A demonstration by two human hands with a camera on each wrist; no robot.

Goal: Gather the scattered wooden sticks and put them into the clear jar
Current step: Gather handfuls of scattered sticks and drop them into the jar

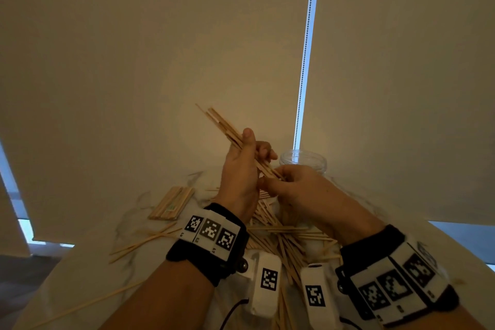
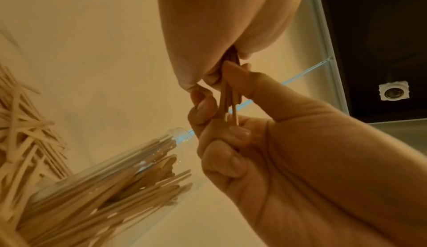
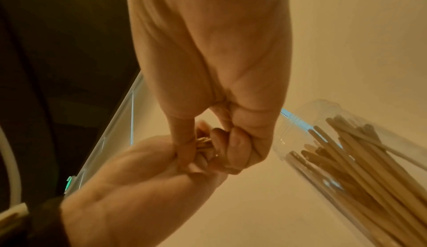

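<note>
My left hand [image 1: 250, 154] grips a bundle of thin wooden sticks [image 1: 225, 126], held up above the table with its top slanting up and to the left. My right hand [image 1: 276, 181] pinches the bundle's lower end, and in the left wrist view the stick ends [image 2: 227, 103] show between its fingers [image 2: 205, 108]. The clear jar [image 1: 304, 159] stands just behind my right hand and holds many sticks [image 3: 360, 161]. Loose sticks [image 1: 281, 238] lie crisscrossed on the table under both wrists. In the right wrist view my two hands meet around the bundle's end [image 3: 203, 141].
A neat flat stack of sticks [image 1: 172, 202] lies on the white marbled table [image 1: 128, 225] left of my left hand. A few long thin sticks [image 1: 144, 242] lie toward the table's left edge. A pale roller blind [image 1: 187, 48] hangs close behind the table.
</note>
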